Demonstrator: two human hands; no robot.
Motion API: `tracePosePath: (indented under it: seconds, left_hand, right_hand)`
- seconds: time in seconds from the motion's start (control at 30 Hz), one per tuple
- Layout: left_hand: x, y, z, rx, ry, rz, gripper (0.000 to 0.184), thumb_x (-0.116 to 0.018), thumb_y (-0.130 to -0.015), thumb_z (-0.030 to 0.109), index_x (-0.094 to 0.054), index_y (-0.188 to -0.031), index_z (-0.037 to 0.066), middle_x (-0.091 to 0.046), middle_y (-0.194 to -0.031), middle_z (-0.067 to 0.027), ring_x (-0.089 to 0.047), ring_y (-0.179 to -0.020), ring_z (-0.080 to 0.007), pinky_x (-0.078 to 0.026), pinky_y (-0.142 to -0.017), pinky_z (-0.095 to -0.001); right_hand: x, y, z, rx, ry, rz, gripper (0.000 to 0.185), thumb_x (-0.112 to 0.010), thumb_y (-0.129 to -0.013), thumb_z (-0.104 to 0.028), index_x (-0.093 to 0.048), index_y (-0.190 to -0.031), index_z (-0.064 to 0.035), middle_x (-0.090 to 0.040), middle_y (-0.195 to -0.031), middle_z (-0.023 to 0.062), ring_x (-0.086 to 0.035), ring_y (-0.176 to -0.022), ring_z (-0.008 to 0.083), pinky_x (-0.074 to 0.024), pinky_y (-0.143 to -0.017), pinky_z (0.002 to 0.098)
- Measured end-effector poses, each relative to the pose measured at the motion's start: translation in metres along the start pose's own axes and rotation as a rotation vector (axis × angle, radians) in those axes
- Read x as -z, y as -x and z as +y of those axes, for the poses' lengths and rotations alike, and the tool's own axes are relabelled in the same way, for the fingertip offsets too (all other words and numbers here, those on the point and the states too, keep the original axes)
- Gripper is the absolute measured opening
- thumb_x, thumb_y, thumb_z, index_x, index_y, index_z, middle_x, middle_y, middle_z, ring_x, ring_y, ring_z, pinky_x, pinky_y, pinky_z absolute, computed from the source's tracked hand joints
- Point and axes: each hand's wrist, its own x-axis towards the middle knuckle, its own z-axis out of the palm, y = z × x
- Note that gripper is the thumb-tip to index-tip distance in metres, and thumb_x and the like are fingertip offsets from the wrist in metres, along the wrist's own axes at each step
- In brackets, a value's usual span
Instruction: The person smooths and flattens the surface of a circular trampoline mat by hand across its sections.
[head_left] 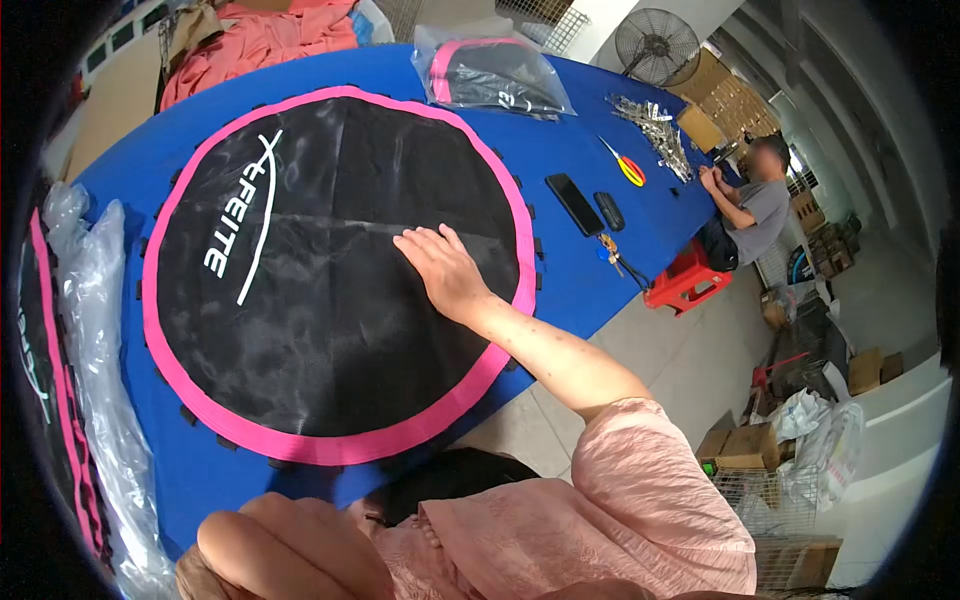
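A round black trampoline mat (330, 340) with a pink border and small dark loops around its edge lies flat, white lettering on its left side. My right hand (443, 268) rests palm down on its right half, fingers stretched out, holding nothing. At the bottom my bent left arm (290, 555) shows near my body; the left hand itself is hidden. Under the mat is a blue-covered table (590, 90).
Clear plastic (100, 350) and another pink-edged mat (45, 330) lie at left. A bagged mat (490, 75) sits at the back. At right are a phone (574, 204), a black case (608, 211), keys (608, 243), snips (630, 170), metal pieces (655, 130) and a seated person (755, 210).
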Motion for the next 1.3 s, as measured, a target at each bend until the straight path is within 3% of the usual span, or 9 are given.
tracePosePath:
  seconds: [0.2, 0.27, 0.3, 0.43, 0.53, 0.63, 0.83, 1.07, 1.3]
  left_hand:
    - [0.004, 0.013, -0.004, -0.091, -0.071, 0.043, 0.016, -0.089, -0.081, 0.007, -0.076, -0.090, 0.005, -0.062, -0.099, -0.0106, -0.063, -0.084, -0.0286, -0.053, -0.067, -0.0370]
    - [0.012, 0.015, 0.009, 0.293, 0.088, 0.050, 0.026, -0.089, -0.083, 0.011, -0.069, -0.096, 0.001, -0.062, -0.093, -0.0133, -0.062, -0.079, -0.0296, -0.052, -0.065, -0.0359]
    - [0.008, 0.015, 0.013, 0.295, 0.089, 0.051, 0.026, -0.089, -0.083, 0.011, -0.069, -0.096, 0.001, -0.062, -0.093, -0.0133, -0.062, -0.079, -0.0296, -0.052, -0.065, -0.0359]
    - [-0.021, -0.001, 0.020, 0.316, -0.024, 0.224, 0.033, -0.066, -0.106, 0.032, -0.056, -0.090, 0.005, -0.056, -0.086, -0.0130, -0.051, -0.070, -0.0245, -0.046, -0.060, -0.0349]
    - [-0.020, 0.008, -0.004, 0.101, -0.331, 0.359, 0.017, -0.068, -0.093, 0.015, -0.065, -0.102, 0.002, -0.062, -0.096, -0.0175, -0.061, -0.078, -0.0286, -0.052, -0.070, -0.0367]
    - [-0.020, 0.022, -0.021, -0.131, -0.678, 0.460, 0.035, -0.070, -0.080, -0.001, -0.074, -0.114, -0.001, -0.068, -0.107, -0.0221, -0.070, -0.086, -0.0326, -0.059, -0.080, -0.0384]
    - [-0.009, 0.071, -0.052, 0.444, -1.524, 0.281, 0.030, -0.069, -0.093, 0.003, -0.068, -0.123, -0.003, -0.060, -0.130, -0.0280, -0.061, -0.119, -0.0421, -0.052, -0.102, -0.0464]
    - [0.010, 0.192, -0.091, 0.902, -1.921, 0.361, 0.063, -0.064, -0.104, 0.047, -0.057, -0.147, 0.001, -0.046, -0.158, -0.0272, -0.039, -0.151, -0.0475, -0.024, -0.124, -0.0662]
    - [0.009, 0.202, -0.106, 0.892, -1.978, 0.378, 0.060, -0.061, -0.103, 0.044, -0.060, -0.144, 0.000, -0.043, -0.160, -0.0304, -0.036, -0.153, -0.0484, -0.018, -0.127, -0.0664]
  right_hand:
    - [0.002, -0.002, -0.001, -0.009, 0.005, -0.023, 0.049, -0.050, -0.098, 0.000, -0.059, -0.146, -0.0055, -0.062, -0.148, 0.0174, -0.056, -0.141, 0.0359, -0.0342, -0.125, 0.0551]
    - [0.002, -0.002, -0.001, -0.010, 0.007, -0.027, 0.049, -0.050, -0.098, 0.000, -0.059, -0.146, -0.0054, -0.063, -0.148, 0.0172, -0.056, -0.141, 0.0358, -0.0345, -0.124, 0.0550]
    - [0.002, -0.002, -0.001, -0.011, 0.010, -0.028, 0.049, -0.050, -0.098, 0.000, -0.059, -0.146, -0.0054, -0.063, -0.148, 0.0170, -0.056, -0.141, 0.0356, -0.0347, -0.124, 0.0549]
    - [-0.002, -0.002, 0.001, -0.010, 0.005, 0.009, 0.050, -0.051, -0.097, -0.001, -0.060, -0.146, -0.0058, -0.064, -0.146, 0.0165, -0.057, -0.139, 0.0352, -0.0359, -0.123, 0.0553]
    - [-0.001, -0.001, 0.000, 0.043, 0.051, 0.076, 0.050, -0.051, -0.095, -0.003, -0.062, -0.144, -0.0064, -0.066, -0.144, 0.0161, -0.060, -0.136, 0.0343, -0.0380, -0.121, 0.0550]
    - [0.002, -0.002, -0.002, 0.044, 0.054, 0.099, 0.048, -0.051, -0.096, -0.005, -0.063, -0.142, -0.0060, -0.067, -0.143, 0.0160, -0.061, -0.135, 0.0338, -0.0394, -0.119, 0.0546]
    - [0.001, -0.001, -0.001, 0.010, 0.030, 0.057, 0.049, -0.048, -0.099, -0.006, -0.059, -0.147, -0.0065, -0.063, -0.147, 0.0155, -0.058, -0.139, 0.0329, -0.0381, -0.121, 0.0547]
    - [0.003, 0.002, -0.029, 0.095, -0.038, 0.017, 0.050, -0.053, -0.099, -0.007, -0.059, -0.148, -0.0073, -0.062, -0.148, 0.0164, -0.056, -0.140, 0.0340, -0.0367, -0.122, 0.0566]
    - [-0.010, -0.030, -0.096, 0.269, -0.141, -0.068, 0.055, -0.056, -0.097, -0.006, -0.054, -0.152, -0.0072, -0.057, -0.154, 0.0154, -0.052, -0.144, 0.0324, -0.0311, -0.125, 0.0574]
